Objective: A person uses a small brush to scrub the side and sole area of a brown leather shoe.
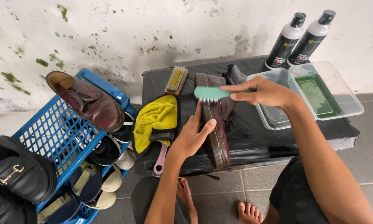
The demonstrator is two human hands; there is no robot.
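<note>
A dark brown boot (218,132) lies on its side on the low black-covered table (253,137), sole edge towards me. My left hand (192,133) grips the boot near its sole, thumb on the stitched edge. In my right hand (264,92) is a teal-handled brush (210,93), its white bristles pointing down over the upper end of the boot.
A yellow cloth (155,120), a pink-handled tool (160,159) and a wooden brush (176,80) lie left of the boot. Two clear tubs (319,93) and two cleaner bottles (296,39) stand right. A blue crate (49,137) with several shoes stands left. My bare feet (248,211) are below.
</note>
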